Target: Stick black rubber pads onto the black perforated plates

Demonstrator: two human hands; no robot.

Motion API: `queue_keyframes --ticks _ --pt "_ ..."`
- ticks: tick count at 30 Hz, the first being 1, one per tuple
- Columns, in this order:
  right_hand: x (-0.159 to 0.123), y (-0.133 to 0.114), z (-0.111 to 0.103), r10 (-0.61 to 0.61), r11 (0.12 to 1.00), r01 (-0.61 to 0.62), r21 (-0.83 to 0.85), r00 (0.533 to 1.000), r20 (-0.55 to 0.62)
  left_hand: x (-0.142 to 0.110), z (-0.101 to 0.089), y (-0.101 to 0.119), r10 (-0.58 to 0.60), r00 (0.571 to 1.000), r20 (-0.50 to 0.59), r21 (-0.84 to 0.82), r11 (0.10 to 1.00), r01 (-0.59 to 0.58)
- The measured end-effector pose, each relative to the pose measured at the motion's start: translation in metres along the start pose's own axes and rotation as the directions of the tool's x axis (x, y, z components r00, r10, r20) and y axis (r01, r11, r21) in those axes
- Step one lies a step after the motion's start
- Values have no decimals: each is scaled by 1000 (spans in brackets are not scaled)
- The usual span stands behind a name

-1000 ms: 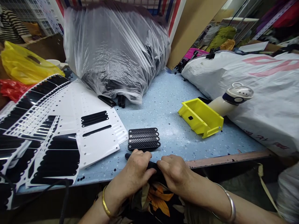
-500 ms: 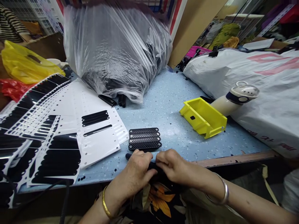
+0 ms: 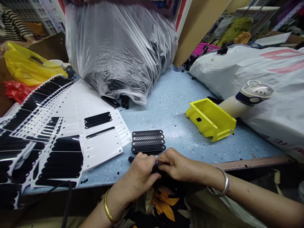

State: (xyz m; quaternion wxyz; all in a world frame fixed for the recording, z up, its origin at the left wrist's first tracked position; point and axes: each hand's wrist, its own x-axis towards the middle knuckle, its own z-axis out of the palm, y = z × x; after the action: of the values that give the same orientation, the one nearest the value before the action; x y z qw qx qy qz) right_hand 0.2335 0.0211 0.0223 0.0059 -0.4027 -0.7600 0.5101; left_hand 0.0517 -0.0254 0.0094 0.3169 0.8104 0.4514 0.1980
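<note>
My left hand [image 3: 144, 169] is closed around a narrow black strip-shaped piece [image 3: 130, 159] at the table's front edge. Only its rounded left end sticks out; the rest is hidden by my fingers. My right hand [image 3: 174, 164] pinches at the same dark piece, close beside the left, its fingertips curled inward. Just beyond my hands, several black bars [image 3: 148, 141] with a crosshatched face and small metal dots at their ends lie side by side. To the left, white backing sheets [image 3: 104, 148] carry loose black adhesive strips [image 3: 98, 120].
More sheets of black strips [image 3: 61, 158] fan out at the left. A large clear plastic bag [image 3: 118, 53] of black pieces stands at the back. At right are a yellow bin [image 3: 209, 118], a cream bottle [image 3: 244, 98] and a white sack [image 3: 261, 69]. A striped sleeve [image 3: 16, 23] shows far left.
The view has shifted slightly, so the table's things sit a little farther right. My right hand has drawn slightly closer to the left; both keep their pinched hold.
</note>
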Motion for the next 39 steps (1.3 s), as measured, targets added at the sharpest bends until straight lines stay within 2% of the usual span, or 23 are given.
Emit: queue_keyframes --ticks 4,7,10,14,17,20,22,27,32,34,36,38,39 --pt "-5 2 3 10 1000 -9 5 999 -51 1 1 -2 3 1000 -9 -4 1000 -3" --pt "-17 8 8 11 998 -22 -56 981 -193 0 3 -5 12 1000 -20 10 1000 -12" --pt "-27 14 16 -65 984 10 -177 950 -306 0 5 -6 15 999 -28 21 1000 -14" --pt "-33 23 25 -183 945 78 -317 930 -318 -1 7 -7 15 999 -34 34 999 -13" --pt "-33 27 29 -222 914 87 -397 925 -309 -2 7 -6 7 1000 -25 35 999 -6" --pt "-34 21 28 -246 866 81 -493 928 -281 -2 7 -6 3 1000 -21 25 1000 -2" --pt "-34 11 26 -273 805 90 -587 934 -231 -2 8 -7 9 999 -31 17 1000 -9" --pt "-33 -22 22 -345 532 181 -827 938 -16 -2 9 -6 25 998 -59 14 1000 -24" --pt "-28 -46 20 -313 309 273 -911 934 174 0 10 -4 28 993 -119 33 999 -24" --pt "-26 -52 20 -292 279 301 -912 931 218 1 11 -4 28 993 -118 39 999 -24" --pt "-23 -54 20 -264 297 324 -898 932 249 2 12 -5 24 994 -109 50 999 -18" --pt "-21 -53 17 -231 373 315 -873 942 242 2 13 -7 13 995 -99 57 998 -7" --pt "-20 -51 16 -204 440 280 -853 957 208 2 12 -7 13 996 -91 55 998 -8"
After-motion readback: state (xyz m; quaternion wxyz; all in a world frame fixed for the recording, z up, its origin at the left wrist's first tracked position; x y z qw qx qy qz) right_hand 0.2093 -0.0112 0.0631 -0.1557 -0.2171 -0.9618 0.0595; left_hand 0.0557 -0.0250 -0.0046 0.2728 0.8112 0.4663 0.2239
